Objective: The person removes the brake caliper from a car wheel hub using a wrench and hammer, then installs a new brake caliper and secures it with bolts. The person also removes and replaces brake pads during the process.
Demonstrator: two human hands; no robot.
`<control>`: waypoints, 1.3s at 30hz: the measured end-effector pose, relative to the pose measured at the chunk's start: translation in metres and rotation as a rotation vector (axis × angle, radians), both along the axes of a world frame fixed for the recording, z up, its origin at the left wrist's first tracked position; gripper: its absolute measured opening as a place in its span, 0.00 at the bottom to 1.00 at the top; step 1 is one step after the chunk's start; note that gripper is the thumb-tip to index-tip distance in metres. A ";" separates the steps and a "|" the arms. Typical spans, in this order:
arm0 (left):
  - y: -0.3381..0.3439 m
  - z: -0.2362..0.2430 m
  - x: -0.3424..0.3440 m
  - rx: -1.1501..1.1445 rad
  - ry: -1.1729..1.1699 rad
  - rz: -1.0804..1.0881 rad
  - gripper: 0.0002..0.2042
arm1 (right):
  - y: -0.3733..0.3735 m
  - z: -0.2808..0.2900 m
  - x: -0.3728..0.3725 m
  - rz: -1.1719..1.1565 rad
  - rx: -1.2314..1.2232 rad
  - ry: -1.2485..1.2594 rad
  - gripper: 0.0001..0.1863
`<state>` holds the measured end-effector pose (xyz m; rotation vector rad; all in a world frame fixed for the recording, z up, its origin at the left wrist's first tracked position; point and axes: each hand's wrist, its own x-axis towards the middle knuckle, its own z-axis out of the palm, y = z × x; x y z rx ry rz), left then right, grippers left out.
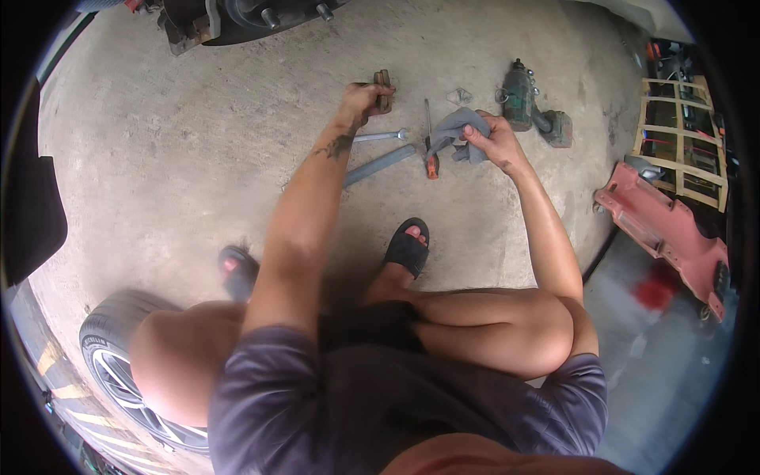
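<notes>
My left hand [361,103] is closed around brown, flat pieces that look like brake pads [383,90], held over the concrete floor. A bunched grey cloth [453,131] is gripped in my right hand [499,142]. Between and below the hands lie a combination wrench [384,136], a long grey bar [380,165] and a screwdriver with an orange handle [432,166]. The cloth hangs close to the screwdriver and hides part of it. Just beyond my right hand are small metal clips [459,96] and a green cordless impact wrench [519,99].
A wheel hub with studs [273,14] juts in at the top. A tyred wheel [119,348] lies by my left knee. To the right are a red creeper board [665,226] and a slatted wooden frame [681,131]. My sandalled feet [408,247] rest on the floor.
</notes>
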<state>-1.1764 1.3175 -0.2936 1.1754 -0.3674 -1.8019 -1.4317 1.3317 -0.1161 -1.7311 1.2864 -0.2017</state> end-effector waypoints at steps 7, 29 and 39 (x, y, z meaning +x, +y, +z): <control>0.082 0.153 0.025 -0.729 0.369 0.039 0.29 | -0.002 0.079 0.029 0.092 -0.486 -0.322 0.21; 0.114 0.278 0.094 -1.009 0.836 0.051 0.42 | 0.060 0.239 0.180 0.179 0.185 -0.898 0.24; 0.127 0.295 0.105 -0.979 0.417 0.362 0.34 | 0.056 0.233 0.192 0.225 0.239 -0.860 0.26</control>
